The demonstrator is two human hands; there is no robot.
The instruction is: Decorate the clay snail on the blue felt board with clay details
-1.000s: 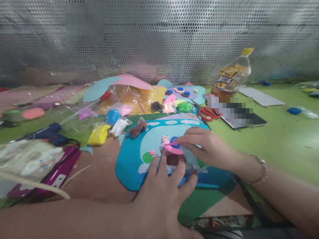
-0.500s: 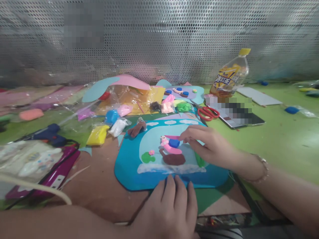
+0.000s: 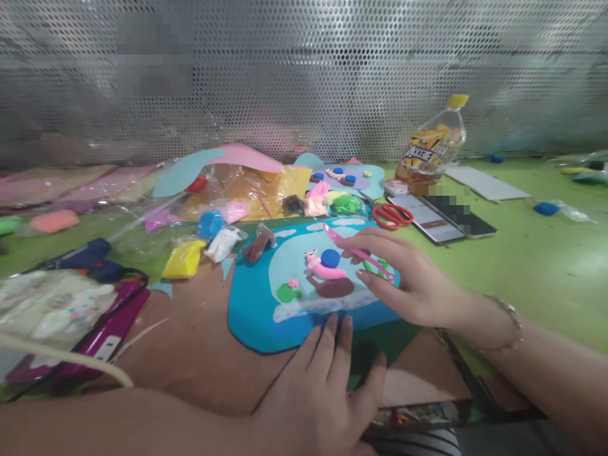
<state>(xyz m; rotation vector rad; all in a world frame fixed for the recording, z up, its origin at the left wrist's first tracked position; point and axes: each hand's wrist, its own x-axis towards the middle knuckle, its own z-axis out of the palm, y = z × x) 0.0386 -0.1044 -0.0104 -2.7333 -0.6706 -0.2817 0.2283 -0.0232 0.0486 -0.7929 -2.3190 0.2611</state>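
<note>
My right hand point(image 3: 411, 272) grips a pink plastic clay knife point(image 3: 333, 235), its blade pointing up and left above the picture. Under it lies a blue foam sheet point(image 3: 251, 313) with a light-blue middle. On the sheet are a pink clay snail point(image 3: 327, 269) with a round blue shell point(image 3: 330, 258), a brown clay patch point(image 3: 335, 288) below it, and a green piece point(image 3: 287, 292) with a small pink flower. My left hand point(image 3: 318, 386) is open, its fingertips resting at the sheet's lower edge. Part of the sheet's right side is hidden by my right hand.
Red-handled scissors point(image 3: 392, 216), a phone point(image 3: 427, 218) and a tilted drink bottle point(image 3: 430, 145) stand or lie behind to the right. Bagged clay, including a yellow pack point(image 3: 185, 258), lies left. A blue glue gun point(image 3: 92, 256) and its cord are farther left.
The foam sheet has turned counterclockwise, its right end swinging away from me. The clay knife has risen off the snail's shell and its blade now points up-left. My left fingers have spread.
</note>
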